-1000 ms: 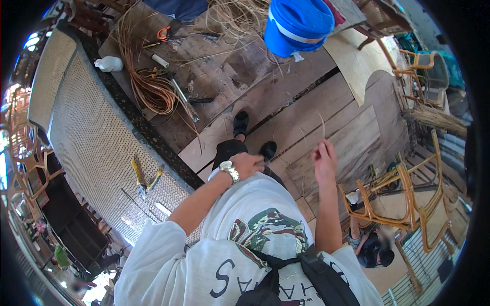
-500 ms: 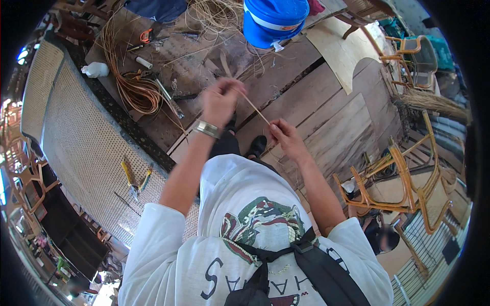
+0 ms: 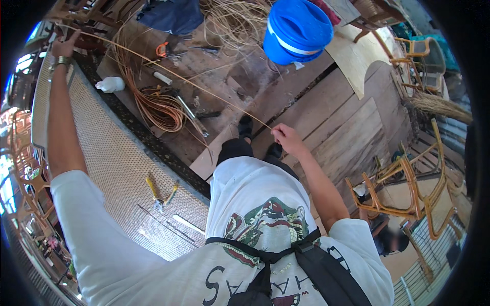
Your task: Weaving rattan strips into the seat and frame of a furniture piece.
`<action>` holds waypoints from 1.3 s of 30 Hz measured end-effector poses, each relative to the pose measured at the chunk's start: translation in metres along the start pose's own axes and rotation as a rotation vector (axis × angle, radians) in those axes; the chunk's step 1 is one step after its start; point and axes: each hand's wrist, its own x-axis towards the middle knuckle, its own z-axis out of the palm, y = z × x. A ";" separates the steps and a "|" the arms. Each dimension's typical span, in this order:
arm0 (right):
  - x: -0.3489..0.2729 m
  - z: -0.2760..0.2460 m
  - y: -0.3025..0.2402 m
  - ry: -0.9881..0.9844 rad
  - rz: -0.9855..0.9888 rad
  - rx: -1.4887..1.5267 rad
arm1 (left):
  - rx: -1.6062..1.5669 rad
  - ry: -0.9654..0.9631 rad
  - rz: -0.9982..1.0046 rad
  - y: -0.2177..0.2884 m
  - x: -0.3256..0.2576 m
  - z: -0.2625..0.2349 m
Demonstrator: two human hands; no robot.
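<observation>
Above the wooden floor, a long, thin cane strip stretches slantwise between the person's two hands, almost straight and clear of the tools below it. The right hand, in front of the body, is closed with its fingertips pinched on the near end. The left hand is at the full reach of its arm, over the far end of a woven panel; the strip crosses its fingers there, one of which points outward, but the hand is too small to tell how firmly it grips.

Beneath the strip lie a coil of reddish-brown cane and a small white roll, with a white bottle near the panel's dark edge. Yellow-handled pliers rest open on the weave. A blue bucket and a pale tangle of strands stand farther off.

The step in hand looks like holding one strip extended at arm's length. The next move seems to call for a steady right pinch and light, even tension, keeping the strip off the coil.
</observation>
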 end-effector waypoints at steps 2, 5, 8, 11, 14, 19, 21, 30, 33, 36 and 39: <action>0.028 0.015 0.007 0.005 0.061 0.043 | -0.249 -0.079 -0.123 0.032 -0.040 0.025; 0.046 0.023 0.013 0.035 0.177 0.126 | -0.815 -0.667 -0.046 0.162 -0.203 -0.037; 0.054 0.031 -0.029 -0.080 0.160 0.257 | -1.104 -1.251 0.229 0.218 -0.377 -0.079; 0.059 0.031 -0.054 -0.204 0.168 0.379 | -1.141 -1.534 -0.352 0.294 -0.492 -0.095; 0.059 0.025 -0.051 -0.278 0.243 0.386 | -1.417 -1.461 -0.550 0.334 -0.517 -0.097; 0.032 0.002 -0.042 -0.378 0.165 0.355 | -1.564 -1.191 -0.619 0.336 -0.512 -0.035; 0.003 -0.017 -0.002 -0.286 0.166 0.370 | -1.436 -1.196 -0.529 0.333 -0.491 -0.027; -0.132 -0.083 0.093 -0.095 0.469 0.398 | -1.213 -1.193 -0.442 0.296 -0.432 0.028; -0.126 -0.081 0.084 -0.078 0.499 0.364 | -1.231 -1.206 -0.361 0.293 -0.401 0.032; -0.090 -0.058 0.051 -0.013 0.392 0.335 | -1.297 -1.111 -0.165 0.271 -0.332 0.047; -0.028 -0.024 -0.010 0.002 0.226 0.324 | -1.172 -0.834 0.087 0.242 -0.222 0.059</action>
